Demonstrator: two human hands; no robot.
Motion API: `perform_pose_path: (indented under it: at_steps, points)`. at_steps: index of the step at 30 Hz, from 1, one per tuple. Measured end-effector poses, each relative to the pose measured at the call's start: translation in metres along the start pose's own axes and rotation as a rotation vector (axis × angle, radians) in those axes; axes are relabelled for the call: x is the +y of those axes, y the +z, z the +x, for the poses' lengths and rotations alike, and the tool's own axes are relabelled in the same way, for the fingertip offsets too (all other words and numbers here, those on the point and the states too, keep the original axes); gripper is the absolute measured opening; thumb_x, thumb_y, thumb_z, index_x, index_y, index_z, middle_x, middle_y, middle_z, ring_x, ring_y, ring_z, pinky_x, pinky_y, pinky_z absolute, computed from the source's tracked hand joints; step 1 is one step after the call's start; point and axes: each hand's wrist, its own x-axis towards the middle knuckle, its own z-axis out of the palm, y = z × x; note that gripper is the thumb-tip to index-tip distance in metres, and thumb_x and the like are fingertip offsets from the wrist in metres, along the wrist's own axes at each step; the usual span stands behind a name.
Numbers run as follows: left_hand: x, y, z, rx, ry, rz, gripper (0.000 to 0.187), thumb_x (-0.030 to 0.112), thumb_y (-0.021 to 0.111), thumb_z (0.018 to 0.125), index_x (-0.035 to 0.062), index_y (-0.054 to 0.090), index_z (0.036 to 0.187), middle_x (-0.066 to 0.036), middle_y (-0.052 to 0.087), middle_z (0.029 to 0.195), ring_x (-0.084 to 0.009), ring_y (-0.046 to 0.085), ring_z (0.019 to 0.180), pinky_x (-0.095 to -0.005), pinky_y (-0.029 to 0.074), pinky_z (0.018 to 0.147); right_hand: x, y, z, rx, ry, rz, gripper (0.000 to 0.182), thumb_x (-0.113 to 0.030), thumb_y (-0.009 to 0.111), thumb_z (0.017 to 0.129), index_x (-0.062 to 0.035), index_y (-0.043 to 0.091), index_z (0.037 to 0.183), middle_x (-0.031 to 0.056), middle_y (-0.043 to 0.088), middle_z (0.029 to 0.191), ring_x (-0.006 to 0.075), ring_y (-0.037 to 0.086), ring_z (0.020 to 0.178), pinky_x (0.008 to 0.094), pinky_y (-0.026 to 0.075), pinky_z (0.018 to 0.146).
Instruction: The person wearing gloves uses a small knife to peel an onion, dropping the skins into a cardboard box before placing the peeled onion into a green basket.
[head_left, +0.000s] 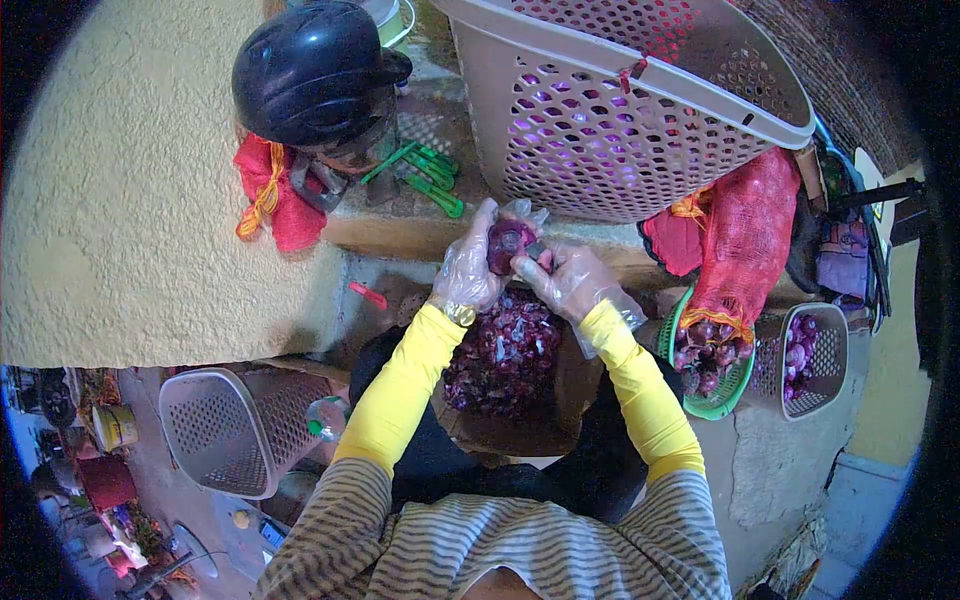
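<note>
My left hand (468,265), in a clear plastic glove, is closed around a purple-red onion (508,247). Facing it, my gloved right hand (580,282) pinches a small knife (537,250), of which only a short dark-grey piece shows; its thumb reaches the onion's side. Most of the knife is hidden by the fingers. Under both hands, between my legs, a cardboard box (565,425) holds a heap of purple onion skins (505,350).
Ahead stands a large perforated basket (490,110) with onions inside. To the right are a red mesh sack (750,230), a green basket (722,400) and a smaller onion basket (830,400). At left are a black helmet (310,75), green-handled tools (430,180) and a grey basket (215,440).
</note>
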Motion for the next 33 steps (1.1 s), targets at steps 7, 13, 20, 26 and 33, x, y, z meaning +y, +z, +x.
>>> perform_pose_path:
  at_steps: [7,13,20,26,33]
  points:
    - [-0.029,0.013,0.008,0.083,0.234,-0.010,0.079,0.017,0.072,0.090,0.0033,0.026,0.152,-0.013,0.062,0.138,-0.0319,0.063,0.123,-0.0426,0.049,0.104,0.012,0.009,0.004,0.077,-0.091,0.039,0.062,-0.057,0.073,0.083,-0.0169,0.065,0.130,0.0143,0.070,0.082,0.0352,0.068,0.074,0.0430,0.054,0.071]
    - [-0.009,0.005,0.006,0.049,0.176,0.007,0.077,0.013,0.069,0.091,0.0021,0.024,0.152,-0.012,0.062,0.138,-0.0307,0.060,0.127,-0.0406,0.045,0.109,0.003,0.002,0.000,0.076,-0.077,0.005,0.057,-0.058,0.073,0.083,-0.0145,0.070,0.120,0.0150,0.070,0.081,0.0356,0.068,0.074,0.0437,0.054,0.072]
    - [-0.011,0.006,0.006,0.053,0.134,0.024,0.076,0.011,0.067,0.092,0.0010,0.022,0.153,-0.012,0.062,0.139,-0.0301,0.058,0.130,-0.0392,0.042,0.111,0.011,0.012,0.005,0.048,-0.025,0.033,0.052,-0.056,0.070,0.087,-0.0041,0.072,0.085,0.0207,0.068,0.076,0.0391,0.067,0.072,0.0470,0.053,0.071]
    - [-0.033,0.012,0.006,0.081,0.136,0.117,0.075,0.013,0.067,0.092,-0.0010,0.023,0.152,-0.014,0.063,0.137,-0.0306,0.059,0.128,-0.0392,0.045,0.109,0.017,0.020,0.008,-0.056,-0.006,0.129,0.053,-0.054,0.064,0.092,-0.0028,0.066,0.079,0.0154,0.065,0.066,0.0319,0.063,0.063,0.0418,0.049,0.065]
    - [-0.003,-0.005,0.000,0.011,-0.055,0.127,0.075,0.023,0.070,0.093,-0.0012,0.029,0.150,-0.012,0.064,0.136,-0.0305,0.065,0.120,-0.0396,0.047,0.105,0.013,0.014,0.002,0.045,-0.281,-0.352,0.061,-0.071,0.061,0.086,-0.0120,0.071,0.073,0.0144,0.069,0.071,0.0345,0.069,0.068,0.0470,0.055,0.068]
